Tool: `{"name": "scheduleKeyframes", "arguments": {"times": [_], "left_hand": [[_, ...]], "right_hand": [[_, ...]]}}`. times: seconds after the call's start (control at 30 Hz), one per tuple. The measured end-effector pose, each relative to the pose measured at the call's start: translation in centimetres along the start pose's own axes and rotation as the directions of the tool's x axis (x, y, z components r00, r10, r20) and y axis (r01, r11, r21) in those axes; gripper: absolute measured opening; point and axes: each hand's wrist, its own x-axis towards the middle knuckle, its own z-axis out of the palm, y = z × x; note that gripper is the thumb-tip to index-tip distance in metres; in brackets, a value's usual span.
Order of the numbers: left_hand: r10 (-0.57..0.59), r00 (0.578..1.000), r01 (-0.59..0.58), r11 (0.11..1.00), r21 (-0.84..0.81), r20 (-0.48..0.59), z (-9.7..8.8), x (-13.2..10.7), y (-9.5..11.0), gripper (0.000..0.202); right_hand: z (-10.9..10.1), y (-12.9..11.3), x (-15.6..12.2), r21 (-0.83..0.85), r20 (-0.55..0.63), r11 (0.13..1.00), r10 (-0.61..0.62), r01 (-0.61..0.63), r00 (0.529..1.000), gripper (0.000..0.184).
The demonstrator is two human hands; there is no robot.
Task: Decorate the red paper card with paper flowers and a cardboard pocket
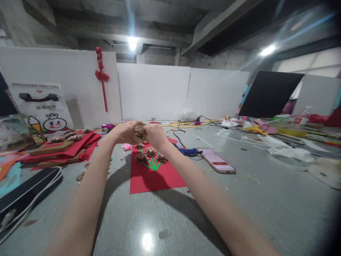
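My left hand (123, 132) is curled around a small round tan-and-brown thing (139, 131); its exact kind I cannot make out. Against its right side, my right hand (156, 136) is closed with fingers bent, and what lies inside those fingers is hidden. Both hands are raised over the far part of a red sheet (157, 182). On that sheet are several brown, petalled flowers (150, 152) with pinkish centres, joined by green painted-looking stems (153, 165). Part of the sheet's far edge is covered by my hands.
Right of the sheet lie a blue tool with a cord (189, 152) and a phone (218, 161). At left are stacked red sheets and cardboard (50, 148) and a black case with a white cable (29, 188). Plastic and paper scraps (290, 153) clutter the right side. White panels (154, 92) stand behind.
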Motion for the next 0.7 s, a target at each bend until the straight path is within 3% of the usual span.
{"name": "scheduleKeyframes", "arguments": {"times": [0.2,0.7], "left_hand": [[0.048,0.998,-0.046,0.996,-0.071,0.028,0.0,0.1,0.2,0.054],[0.062,0.995,-0.058,0.996,-0.065,0.076,0.3,0.0,-0.1,0.055]], "right_hand": [[0.8,0.5,0.1,0.085,-0.149,0.992,-0.076,0.090,0.986,0.023],[1.6,1.4,0.7,0.467,-0.118,0.884,0.060,0.002,0.991,0.015]]}}
